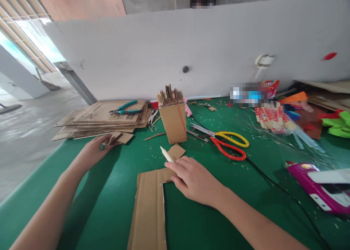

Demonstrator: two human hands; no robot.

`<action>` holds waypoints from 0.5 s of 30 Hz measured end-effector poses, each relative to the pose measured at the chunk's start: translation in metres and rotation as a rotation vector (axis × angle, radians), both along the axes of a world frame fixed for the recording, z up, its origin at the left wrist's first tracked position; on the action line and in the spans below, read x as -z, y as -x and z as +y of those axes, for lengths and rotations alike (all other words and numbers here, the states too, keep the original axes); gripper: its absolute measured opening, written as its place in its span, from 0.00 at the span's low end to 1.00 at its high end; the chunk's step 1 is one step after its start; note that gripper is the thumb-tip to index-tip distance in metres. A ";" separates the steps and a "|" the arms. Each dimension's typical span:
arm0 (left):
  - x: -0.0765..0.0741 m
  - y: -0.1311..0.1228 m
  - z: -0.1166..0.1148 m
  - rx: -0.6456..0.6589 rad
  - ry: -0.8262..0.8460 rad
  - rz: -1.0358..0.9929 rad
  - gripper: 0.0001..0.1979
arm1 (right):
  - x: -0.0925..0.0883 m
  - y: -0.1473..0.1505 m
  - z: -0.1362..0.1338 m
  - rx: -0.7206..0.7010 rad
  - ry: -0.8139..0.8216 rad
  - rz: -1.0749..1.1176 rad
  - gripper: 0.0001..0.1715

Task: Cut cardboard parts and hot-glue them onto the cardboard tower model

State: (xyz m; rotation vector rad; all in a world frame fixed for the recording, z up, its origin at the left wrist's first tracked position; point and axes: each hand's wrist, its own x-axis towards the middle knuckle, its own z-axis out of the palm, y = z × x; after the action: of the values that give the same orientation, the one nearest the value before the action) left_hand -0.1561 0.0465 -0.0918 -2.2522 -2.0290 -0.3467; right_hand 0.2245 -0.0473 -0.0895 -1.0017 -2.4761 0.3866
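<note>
My right hand (191, 179) is closed round a white pen-like tool (166, 154) whose tip points up and left, and it rests on the top corner of an L-shaped cardboard piece (150, 210) lying on the green table (109, 206). A small cardboard square (176, 151) lies just beyond the hand. My left hand (94, 150) reaches to the left and pinches small cardboard scraps (120, 137) at the foot of a stack of cardboard sheets (101, 118).
A tall cardboard box (172, 118) filled with strips stands mid-table. Red-and-yellow scissors (224, 140) lie right of it. Teal pliers (125, 109) rest on the stack. A magenta device (319, 186), packed sticks (273, 118) and coloured felt sit at right. A grey partition stands behind.
</note>
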 end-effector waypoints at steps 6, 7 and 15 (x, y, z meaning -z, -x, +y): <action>-0.003 -0.015 -0.002 0.041 -0.123 0.078 0.25 | 0.000 0.000 0.000 -0.021 -0.019 0.013 0.21; -0.005 -0.025 -0.003 0.091 -0.129 0.077 0.25 | 0.000 0.000 0.000 -0.021 -0.019 0.019 0.21; -0.014 -0.118 0.006 0.258 -0.051 0.134 0.20 | 0.002 -0.002 0.003 -0.023 -0.033 -0.012 0.20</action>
State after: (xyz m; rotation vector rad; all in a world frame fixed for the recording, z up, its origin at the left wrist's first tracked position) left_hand -0.0377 0.0528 -0.0775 -2.4369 -1.6510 -0.2544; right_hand 0.2264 -0.0445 -0.0916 -0.9661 -2.4986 0.3465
